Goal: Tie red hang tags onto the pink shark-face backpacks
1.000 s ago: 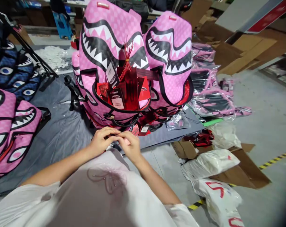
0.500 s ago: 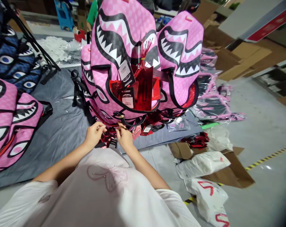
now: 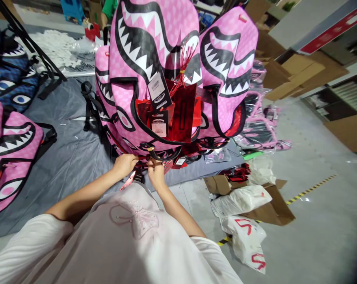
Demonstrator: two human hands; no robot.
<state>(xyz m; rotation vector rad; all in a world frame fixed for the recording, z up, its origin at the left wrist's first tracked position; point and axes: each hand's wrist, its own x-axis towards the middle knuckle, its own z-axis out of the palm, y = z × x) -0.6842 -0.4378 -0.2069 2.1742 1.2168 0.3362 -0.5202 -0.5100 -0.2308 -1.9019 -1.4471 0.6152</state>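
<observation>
Parting from the fingertip-to-fingertip pose of a second earlier, carried the left hand [image 3: 124, 165] and the right hand [image 3: 157, 173] forward to the near, lower edge of the front pink backpack [image 3: 155, 47]. Kept a narrow gap between the two, with a black tag [image 3: 138, 176] and a shiny red tag [image 3: 127, 181] hanging low there, above the white shirt [image 3: 122, 244].

Curled the fingers of both hands inward, close against the bag and just below the black handle [image 3: 166, 158]. Proved impossible to tell from this view: clenched on a cord, pinching the bag's edge, or merely resting there, on either side.

Turned the handling, judging by the pose, from small fingertip work in front of the body to close work right at the bag. Gave no clear sign of a finished step, with both sets of fingers in among the hanging tags.

Left the front pink backpack standing on the grey-covered table [image 3: 72, 138], beside the second pink backpack [image 3: 233, 39]. Left also, in the open front pocket, the large red tags [image 3: 183, 114] and the bundle of red strings [image 3: 183, 65], much as before.
</observation>
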